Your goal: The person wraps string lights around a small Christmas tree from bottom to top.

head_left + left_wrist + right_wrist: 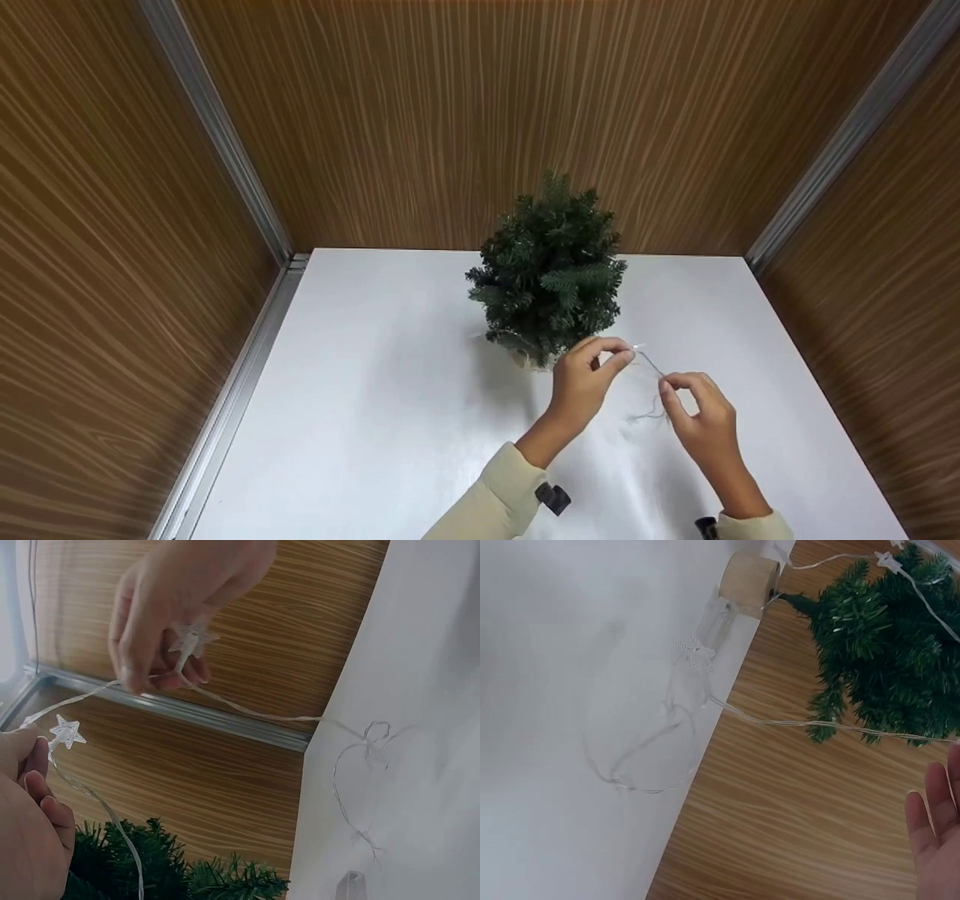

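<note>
My left hand (581, 379) pinches a thin clear string of star lights (109, 806) between thumb and fingers. It is just in front of the small green artificial Christmas tree (551, 270). To its right, my right hand (705, 420) pinches the same string, leaving a short stretch between the hands. In the left wrist view, one clear star (67, 732) stands out by the left fingertips, and another star (193, 641) hangs at the right hand. The string's loose end trails onto the white table. In the right wrist view, only some right-hand fingers (937, 802) show.
The tree stands on a round wooden base (748, 583) on the white table (360, 360). A clear, narrow box-like piece (715, 626) lies beside the base, near loose loops of string. Wood-grain panels (405, 127) enclose the back and both sides.
</note>
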The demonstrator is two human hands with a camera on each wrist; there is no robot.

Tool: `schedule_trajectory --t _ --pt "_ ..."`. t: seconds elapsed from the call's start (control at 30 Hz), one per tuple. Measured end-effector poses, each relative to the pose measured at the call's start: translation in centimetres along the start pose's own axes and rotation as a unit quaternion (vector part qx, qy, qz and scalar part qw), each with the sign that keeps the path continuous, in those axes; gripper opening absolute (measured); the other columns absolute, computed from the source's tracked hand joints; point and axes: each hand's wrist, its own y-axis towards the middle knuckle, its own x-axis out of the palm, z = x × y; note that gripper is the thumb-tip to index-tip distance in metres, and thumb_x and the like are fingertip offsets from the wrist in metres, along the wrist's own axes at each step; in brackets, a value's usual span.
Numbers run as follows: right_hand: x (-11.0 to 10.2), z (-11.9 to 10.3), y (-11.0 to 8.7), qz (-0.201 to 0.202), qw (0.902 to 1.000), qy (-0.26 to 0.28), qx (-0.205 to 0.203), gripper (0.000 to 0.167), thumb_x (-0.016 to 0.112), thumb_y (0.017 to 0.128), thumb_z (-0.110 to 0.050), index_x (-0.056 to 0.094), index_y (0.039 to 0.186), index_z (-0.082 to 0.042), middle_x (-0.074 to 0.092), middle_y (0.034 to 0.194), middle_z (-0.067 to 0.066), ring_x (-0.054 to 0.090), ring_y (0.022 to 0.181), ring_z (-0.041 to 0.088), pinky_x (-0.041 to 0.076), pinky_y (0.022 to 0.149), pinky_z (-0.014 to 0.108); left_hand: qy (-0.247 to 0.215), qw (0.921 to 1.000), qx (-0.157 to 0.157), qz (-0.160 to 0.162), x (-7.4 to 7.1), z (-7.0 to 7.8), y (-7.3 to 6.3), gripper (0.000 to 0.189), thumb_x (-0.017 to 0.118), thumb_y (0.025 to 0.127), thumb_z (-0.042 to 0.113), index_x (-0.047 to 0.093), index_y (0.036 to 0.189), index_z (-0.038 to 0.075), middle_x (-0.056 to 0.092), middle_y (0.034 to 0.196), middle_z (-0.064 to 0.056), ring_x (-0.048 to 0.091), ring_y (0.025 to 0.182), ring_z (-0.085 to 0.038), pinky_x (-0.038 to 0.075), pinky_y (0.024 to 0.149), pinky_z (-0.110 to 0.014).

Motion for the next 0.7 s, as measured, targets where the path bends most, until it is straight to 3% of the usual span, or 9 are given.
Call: schedule_trajectory --t 0.23,0.5,0.57,0.7 --pt "-0.8 0.4 -1.2 -0.002 0.9988 0.011 0.048 0.022 0.074 0.076 0.017 0.069 0.092 0.002 0.07 0.083 0.011 0.062 0.092 0.0 0.041 0.092 0.007 -0.012 0.9998 -0.011 0.006 0.1 0.4 0.1 0.015 0.072 0.094 0.03 0.077 0.101 0.018 0.072 0.098 0.009 0.047 0.071 0.002 0.044 0.066 -0.013" --pt "-2.5 2.1 -1.5 0.007 0.9998 0.004 -0.016 0.009 0.073 0.09 -0.002 0.07 0.093 0.006 0.066 0.081 0.013 0.057 0.088 0.008 0.039 0.087 0.01 -0.024 0.9997 -0.002 0.003 0.2 0.6 0.0 0.016 0.07 0.095 0.032 0.075 0.102 0.018 0.07 0.095 0.008 0.042 0.064 0.002 0.04 0.058 -0.015" --pt "-3.0 2.6 -1.5 0.006 0.9999 -0.008 -0.013 0.007 0.073 0.087 0.003 0.071 0.092 0.007 0.067 0.082 0.014 0.057 0.088 0.009 0.039 0.087 0.01 -0.024 0.9997 -0.001 0.004 0.2 0.7 0.0 0.016 0.071 0.095 0.031 0.076 0.102 0.018 0.069 0.092 0.008 0.04 0.062 0.002 0.039 0.056 -0.015" --pt "-3.7 3.4 -1.3 0.01 0.9989 -0.036 0.029 0.022 0.075 0.074 0.02 0.071 0.091 0.006 0.067 0.082 0.014 0.054 0.089 0.0 0.037 0.085 0.009 -0.024 0.9997 -0.004 0.009 0.2 0.9 -0.1 0.015 0.072 0.095 0.029 0.076 0.101 0.017 0.068 0.089 0.007 0.039 0.062 0.002 0.038 0.055 -0.015"
